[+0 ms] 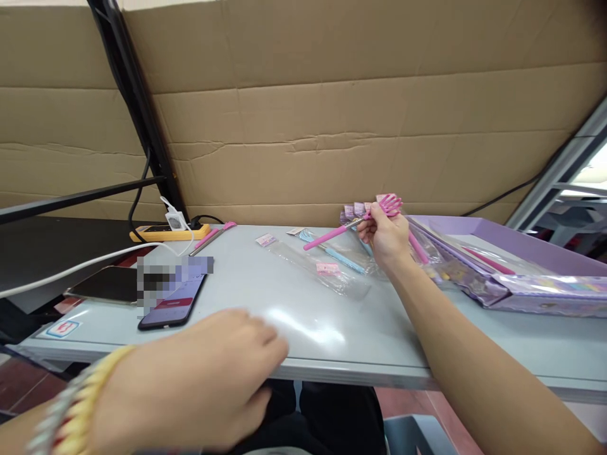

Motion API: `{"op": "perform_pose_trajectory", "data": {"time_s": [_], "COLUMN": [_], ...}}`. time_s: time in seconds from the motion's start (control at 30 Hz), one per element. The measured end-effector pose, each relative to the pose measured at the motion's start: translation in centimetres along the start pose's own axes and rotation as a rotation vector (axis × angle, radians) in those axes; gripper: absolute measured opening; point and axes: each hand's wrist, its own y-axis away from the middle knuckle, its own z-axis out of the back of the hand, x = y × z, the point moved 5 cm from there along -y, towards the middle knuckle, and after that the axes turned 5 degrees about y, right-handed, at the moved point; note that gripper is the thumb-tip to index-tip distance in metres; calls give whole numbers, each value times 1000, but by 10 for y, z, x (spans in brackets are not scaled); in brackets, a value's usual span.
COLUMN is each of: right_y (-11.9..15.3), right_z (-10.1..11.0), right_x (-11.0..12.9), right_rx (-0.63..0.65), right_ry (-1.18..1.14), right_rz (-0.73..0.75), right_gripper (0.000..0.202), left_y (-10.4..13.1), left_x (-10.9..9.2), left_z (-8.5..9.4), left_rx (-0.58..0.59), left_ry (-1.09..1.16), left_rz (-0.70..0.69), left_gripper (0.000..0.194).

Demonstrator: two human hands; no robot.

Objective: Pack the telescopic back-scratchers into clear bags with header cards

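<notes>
Left hand (pixel 208 373) is held over the front edge of the bench (pixel 246 278), fingers curled, any contents impossible to tell; toward the far edge the pink scratcher (pixel 339 232), gripped near its head by right-hand (pixel 389 240) fingers, is best held steady

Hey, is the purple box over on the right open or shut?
Open: the purple box has no lid over its top, and a pink stick shows inside it.
</notes>
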Motion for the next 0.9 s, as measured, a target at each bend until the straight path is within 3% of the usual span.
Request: {"op": "perform_pose_trajectory", "data": {"time_s": [0.07, 0.17, 0.23, 0.33, 0.47, 0.67, 0.9], "right_y": [0, -1, -2, -2, -1, -1, -2], "right_z": [1, 3, 4, 6, 4, 4, 10], "right_x": [-2, -7, -9, -10, -11, -18, -27], "right_rx": [12, 15, -2, -30, -4, 145, 229], "right_ry": [-3, -22, -53, -112, -169, -102, -85], "right_rz": [-5, -48, -98, -159, -219, -219, -220], "right_gripper": [34, 35, 37, 40, 39, 25, 22], "left_y": [-51, -117, -148, -177, -181, -171, -173], "left_x": [2, 26, 45, 59, 65, 76, 70], "left_z": [17, 34, 31, 17, 1, -11, -12], "left_rx": [-130, -403, -438, -392, -428, -456, -464], "left_ry": [-71, -105, -56, 65, 132, 120, 16], "left_rz": [7, 153, 272, 300, 303, 378, 380], "left_gripper": [19, 29, 33, 42, 55, 65, 58]}}
